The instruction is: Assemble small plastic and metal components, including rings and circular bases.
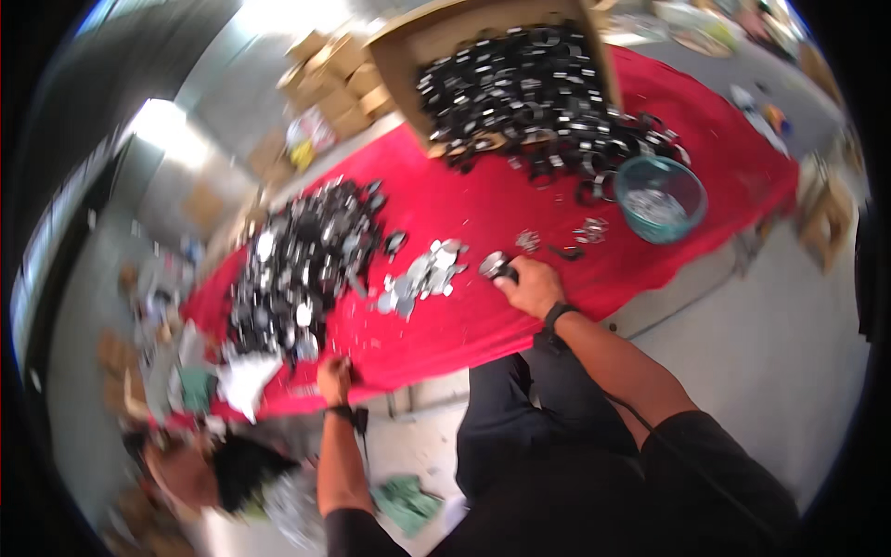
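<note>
In the head view, the only one, the right hand is near the centre of the frame, over the red cloth; its thumb and fingers are grasping a dark round piece, whose shiny face is turned upward; the left hand is at the near edge of the cloth, lower left of centre, with its fingers curled, but because of blur I cannot tell if they grasp something; between the hands and a little above lies a heap of silvery discs, and left of it a big pile of dark shiny pieces; at upper centre a carton is spilling black ring-like pieces, with a teal bowl to its lower right; to handle the round piece well, I think one should pinch it by the rim, keep fingertips away from the shiny face, and hold it low over the cloth; as for brands, labels or writing, I can read none.
</note>
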Demonstrator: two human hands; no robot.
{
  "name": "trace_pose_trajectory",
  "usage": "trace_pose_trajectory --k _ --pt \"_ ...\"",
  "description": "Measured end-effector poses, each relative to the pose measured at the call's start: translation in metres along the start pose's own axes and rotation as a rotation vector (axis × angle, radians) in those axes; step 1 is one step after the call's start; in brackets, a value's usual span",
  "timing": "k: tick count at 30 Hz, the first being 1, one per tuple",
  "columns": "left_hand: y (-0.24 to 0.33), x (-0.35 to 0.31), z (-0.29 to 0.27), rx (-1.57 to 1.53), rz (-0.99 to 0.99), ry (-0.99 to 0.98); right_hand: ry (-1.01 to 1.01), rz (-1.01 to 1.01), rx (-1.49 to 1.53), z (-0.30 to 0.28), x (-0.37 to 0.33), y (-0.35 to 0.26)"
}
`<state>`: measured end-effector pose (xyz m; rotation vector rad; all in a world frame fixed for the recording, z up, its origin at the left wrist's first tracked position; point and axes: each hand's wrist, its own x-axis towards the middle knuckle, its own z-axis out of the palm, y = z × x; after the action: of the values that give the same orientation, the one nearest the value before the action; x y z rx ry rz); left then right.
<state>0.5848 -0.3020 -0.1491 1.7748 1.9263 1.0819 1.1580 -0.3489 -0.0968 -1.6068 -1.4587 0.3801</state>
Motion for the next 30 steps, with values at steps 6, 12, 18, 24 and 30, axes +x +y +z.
trace_pose_trajectory --k 6,12,18,24,30 --pt "0.045 0.029 0.037 0.204 0.076 -0.097 -0.041 0.089 0.103 -0.063 -0.008 0.011" --pt "0.112 0.056 0.043 -0.231 0.131 -0.246 0.068 -0.017 0.148 -0.023 -0.001 0.026" --pt "0.183 0.077 0.101 0.003 0.360 -0.320 0.054 0.013 0.140 -0.016 -0.005 0.015" --pt "0.205 -0.049 0.018 0.496 0.041 -0.128 0.160 -0.178 -0.101 -0.021 -0.002 0.034" --pt "0.167 -0.072 0.030 0.526 0.064 -0.078 0.051 -0.043 0.012 -0.045 0.008 0.045"
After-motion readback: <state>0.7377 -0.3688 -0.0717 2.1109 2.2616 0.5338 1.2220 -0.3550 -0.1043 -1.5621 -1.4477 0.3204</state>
